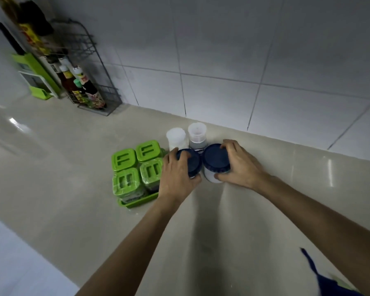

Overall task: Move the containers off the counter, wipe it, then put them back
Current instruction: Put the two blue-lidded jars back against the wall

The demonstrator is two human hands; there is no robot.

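Note:
Two white jars with dark blue lids stand side by side on the beige counter point(73, 167). My left hand point(177, 178) grips the left blue-lidded jar point(192, 162) around its lid. My right hand point(237, 165) is wrapped around the right blue-lidded jar point(216, 159). Just behind them, near the tiled wall, stand two small clear-capped bottles point(176, 136), point(198, 133). To the left, several green-lidded spice jars point(135, 167) sit in a green tray point(137, 202).
A dark wire rack point(88, 86) with sauce bottles stands in the far left corner, beside a green holder point(39, 77). A white tiled wall point(244, 60) runs behind the counter. A blue cloth point(325, 280) shows at the bottom right edge.

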